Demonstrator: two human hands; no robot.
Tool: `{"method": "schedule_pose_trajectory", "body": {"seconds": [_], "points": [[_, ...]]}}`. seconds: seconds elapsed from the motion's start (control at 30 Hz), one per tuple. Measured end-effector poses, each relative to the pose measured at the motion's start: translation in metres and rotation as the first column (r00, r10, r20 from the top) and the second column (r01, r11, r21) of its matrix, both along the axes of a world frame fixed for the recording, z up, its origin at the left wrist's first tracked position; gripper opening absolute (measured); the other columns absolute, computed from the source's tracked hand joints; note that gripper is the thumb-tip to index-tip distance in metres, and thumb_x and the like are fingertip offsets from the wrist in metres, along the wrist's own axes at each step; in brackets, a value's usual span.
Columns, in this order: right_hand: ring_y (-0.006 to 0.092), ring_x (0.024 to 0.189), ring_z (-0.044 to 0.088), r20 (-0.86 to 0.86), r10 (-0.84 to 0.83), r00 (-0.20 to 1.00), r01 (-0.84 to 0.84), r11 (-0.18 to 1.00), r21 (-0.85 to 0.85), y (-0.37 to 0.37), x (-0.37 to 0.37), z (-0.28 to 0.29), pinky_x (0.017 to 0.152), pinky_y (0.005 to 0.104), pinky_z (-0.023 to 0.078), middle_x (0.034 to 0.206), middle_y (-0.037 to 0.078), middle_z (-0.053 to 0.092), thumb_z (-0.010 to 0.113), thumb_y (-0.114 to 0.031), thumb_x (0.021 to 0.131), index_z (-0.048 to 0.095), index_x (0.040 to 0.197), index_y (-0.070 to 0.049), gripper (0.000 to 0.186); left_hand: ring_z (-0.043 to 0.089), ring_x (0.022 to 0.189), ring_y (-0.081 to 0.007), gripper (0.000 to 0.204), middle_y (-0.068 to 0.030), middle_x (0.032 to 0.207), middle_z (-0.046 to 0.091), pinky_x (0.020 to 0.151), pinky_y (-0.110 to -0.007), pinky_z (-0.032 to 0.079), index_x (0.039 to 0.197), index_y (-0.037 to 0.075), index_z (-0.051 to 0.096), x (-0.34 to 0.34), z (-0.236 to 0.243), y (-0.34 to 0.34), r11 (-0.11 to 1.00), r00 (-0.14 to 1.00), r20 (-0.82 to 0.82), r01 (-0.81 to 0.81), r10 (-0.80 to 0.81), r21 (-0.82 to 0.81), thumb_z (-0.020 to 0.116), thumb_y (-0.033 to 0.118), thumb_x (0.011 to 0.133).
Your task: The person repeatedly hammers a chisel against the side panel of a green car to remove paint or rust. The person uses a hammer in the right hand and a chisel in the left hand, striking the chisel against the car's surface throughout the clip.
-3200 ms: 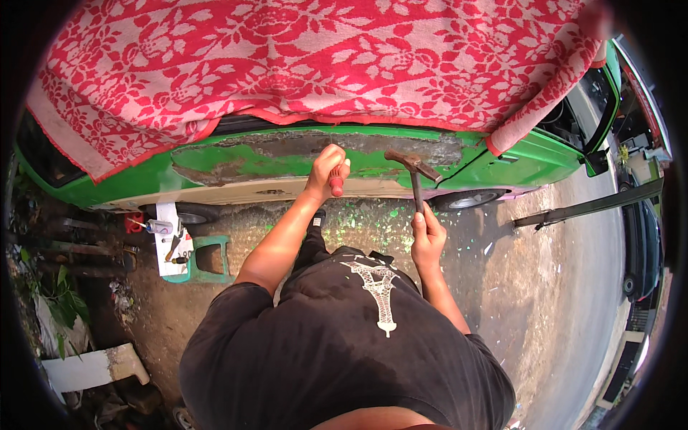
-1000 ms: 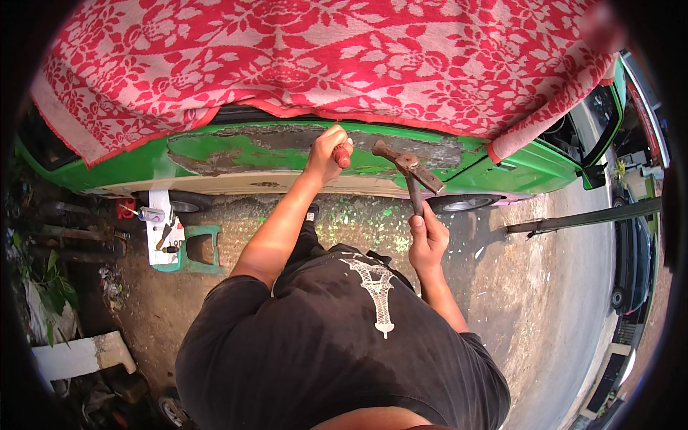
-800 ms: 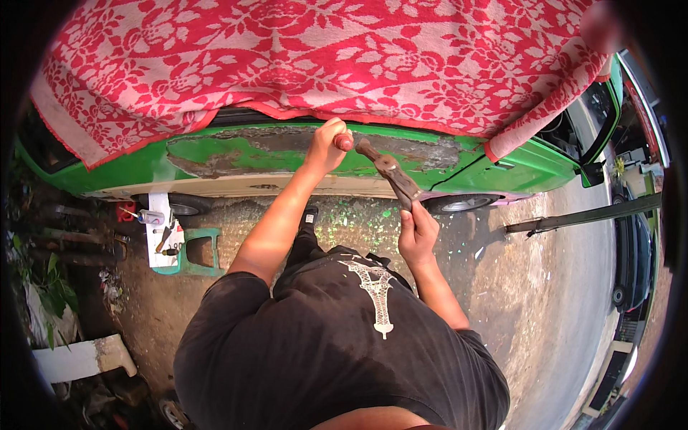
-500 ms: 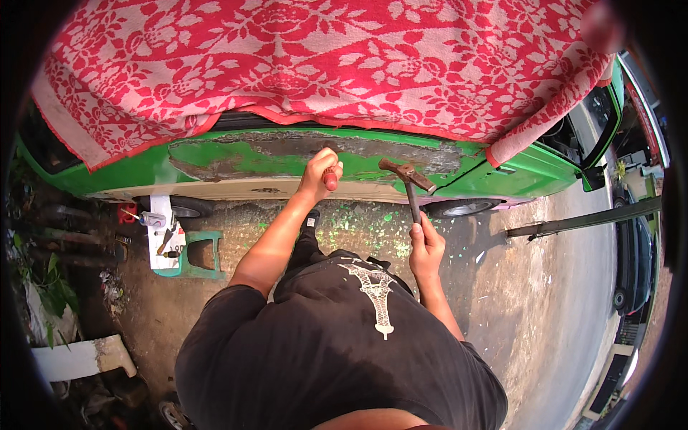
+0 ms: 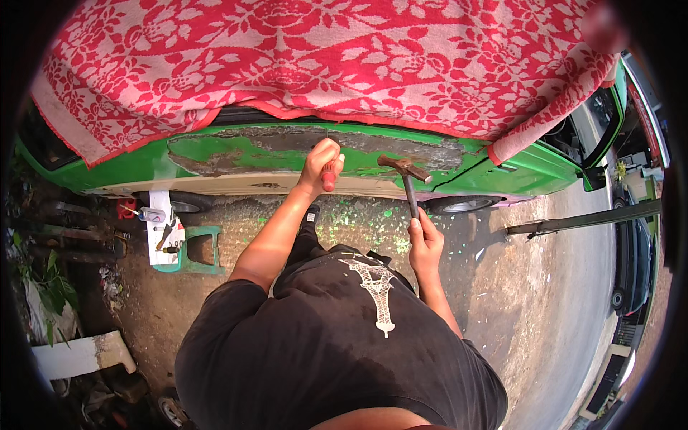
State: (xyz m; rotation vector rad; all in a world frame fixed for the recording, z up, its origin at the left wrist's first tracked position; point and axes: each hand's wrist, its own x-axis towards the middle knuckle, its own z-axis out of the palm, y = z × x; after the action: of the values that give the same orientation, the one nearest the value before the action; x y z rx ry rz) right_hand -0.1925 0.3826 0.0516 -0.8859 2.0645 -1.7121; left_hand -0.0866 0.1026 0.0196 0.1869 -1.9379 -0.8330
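My left hand [image 5: 317, 166] is closed around a tool with a red handle [image 5: 328, 179]; its working end is hidden behind my fingers. The fist is up against the side of a green vehicle [image 5: 519, 168], at a long patch of chipped paint and bare grey-brown surface [image 5: 287, 141]. My right hand [image 5: 426, 247] grips a hammer [image 5: 410, 193] by its dark shaft. The hammer's rusty head is raised to the right of the red handle, apart from it. Green paint flakes [image 5: 358, 222] are scattered on the ground below.
A red-and-pink floral blanket [image 5: 308, 57] drapes over the vehicle. At left stands a green stool [image 5: 208, 269] with a white sheet, a bottle and small tools on it. A pole [image 5: 573, 223] juts in from the right. A dark car [image 5: 631, 251] stands across the road.
My left hand has shifted slightly upward along the vehicle's side with the red-handled tool. The hammer head has risen a little; my right hand has barely moved.
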Motion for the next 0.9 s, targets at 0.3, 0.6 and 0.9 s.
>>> {"method": "schedule_pose_trajectory", "body": {"seconds": [0.3, 0.6, 0.9], "points": [[0.0075, 0.067, 0.051, -0.177, 0.1, 0.979, -0.121, 0.986, -0.112, -0.016, 0.005, 0.047, 0.061, 0.024, 0.042, 0.081, 0.004, 0.063, 0.06, -0.013, 0.096, 0.062, 0.122, 0.006, 0.032, 0.047, 0.065, -0.0261, 0.026, -0.0114, 0.074, 0.046, 0.061, -0.034, 0.044, 0.073, 0.0, 0.039, -0.013, 0.015, -0.004, 0.995, 1.0, 0.008, 0.018, -0.019, 0.098, 0.063, -0.007, 0.08], [0.0222, 0.069, 0.066, -0.415, 0.262, 0.871, -0.129, 0.938, 0.321, -0.052, -0.003, 0.048, 0.064, 0.0329, 0.051, 0.088, 0.019, 0.07, 0.061, -0.01, 0.094, 0.065, 0.119, -0.001, 0.027, 0.047, 0.062, -0.0299, 0.022, -0.0139, 0.07, 0.045, 0.061, -0.036, 0.044, 0.073, -0.001, 0.044, -0.034, 0.038, -0.02, 0.814, 0.974, 0.217, -0.173, 0.059, 0.554, 0.063, 0.002, 0.084], [0.0063, 0.067, 0.052, -0.063, 0.066, 0.996, -0.066, 0.998, 0.0, -0.004, 0.0, -0.004, 0.061, 0.0244, 0.045, 0.075, 0.001, 0.063, 0.063, -0.014, 0.096, 0.063, 0.123, 0.004, 0.032, 0.05, 0.066, -0.0272, 0.026, -0.0112, 0.079, 0.049, 0.062, -0.034, 0.044, 0.073, 0.0, 0.042, 0.01, -0.009, 0.011, 0.999, 0.998, 0.067, 0.0, -0.004, 0.051, 0.066, -0.005, 0.081]]}}
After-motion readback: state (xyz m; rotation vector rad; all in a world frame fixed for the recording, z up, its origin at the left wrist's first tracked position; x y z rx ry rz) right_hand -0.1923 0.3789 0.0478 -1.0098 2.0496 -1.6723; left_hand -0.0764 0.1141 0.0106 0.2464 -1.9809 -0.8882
